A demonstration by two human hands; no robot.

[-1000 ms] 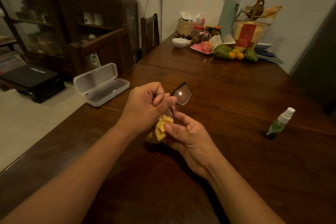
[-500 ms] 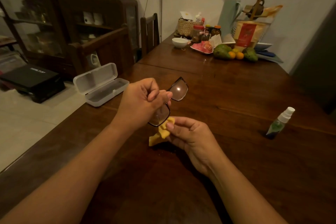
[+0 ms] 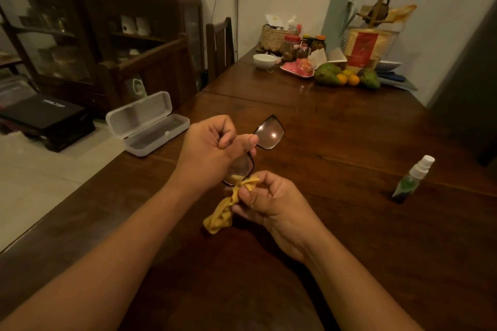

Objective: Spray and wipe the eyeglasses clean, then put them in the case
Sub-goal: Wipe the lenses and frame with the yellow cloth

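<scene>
From the head view, my left grip (image 3: 212, 148) is curled tight round the middle of the eyeglasses (image 3: 269, 133), thumb laid along the dark frame. The glasses are held up off the table (image 3: 349, 129). One lens sticks out just beyond my thumb, up and to the right, and catches a spot of light. The other lens hangs under my left grip, angled down toward my right grip (image 3: 271, 204).

My right grip sits just below and to the right of the left one. It pinches a crumpled yellow cloth (image 3: 223, 212) between thumb and curled fingers. The top of the cloth touches the bottom rim of the lower lens. The rest of it trails down to the left of my right grip, toward the table; I cannot tell whether it rests there.

The white case (image 3: 150, 123) lies well to the left of my left grip and a little beyond it, at the table's edge, with its lid standing open. The spray bottle (image 3: 411, 180), green with a white top, stands upright far to the right of my right grip. Well beyond both grips, at the far end of the table, sit a small white bowl (image 3: 265, 60) and some fruit (image 3: 347, 76).
</scene>
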